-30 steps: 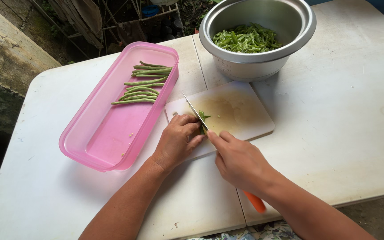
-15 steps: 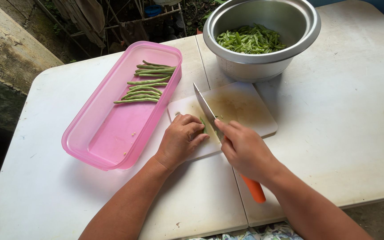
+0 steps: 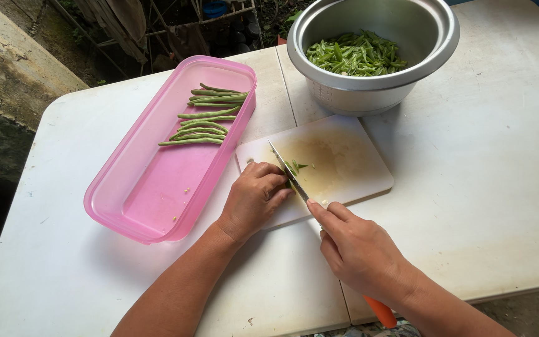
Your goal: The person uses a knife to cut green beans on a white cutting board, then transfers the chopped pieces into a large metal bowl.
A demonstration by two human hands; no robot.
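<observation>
While I watch from the head view, the scene runs so, left to right:

Table (image 3: 63, 262): white, its rounded left edge dropping to dark ground; I see wide bare surface at the near left.

Tub (image 3: 135, 187): long, pink, set at a slant near the left edge; its near half is bare, its far right corner lies just beside the board.

Whole beans (image 3: 204, 115): a loose row across the far half of the tub.

Left hand (image 3: 252, 198): knuckles up, fingers curled down tight on the cut beans on the board, fingertips just beside the blade; the wrist crosses the board's near left edge.

Cut beans (image 3: 294, 167): a small green bunch on the board, partly under the left fingers, the blade touching it.

Board (image 3: 350, 168): pale, stained yellow in the middle, lying slantwise; its right half is bare and its far edge sits near the bowl's foot.

Knife (image 3: 288, 171): thin blade pointing away and to the left across the board, its orange handle end showing below the right wrist at the table's near edge.

Right hand (image 3: 360, 249): closed around the knife handle, forefinger stretched along the blade's back; it hangs over the seam in the table, near the front edge.

Bowl (image 3: 375, 90): steel, deep, at the far edge, holding a heap of sliced beans (image 3: 354, 53).

Right side: I see broad bare table from board to right edge.
</observation>
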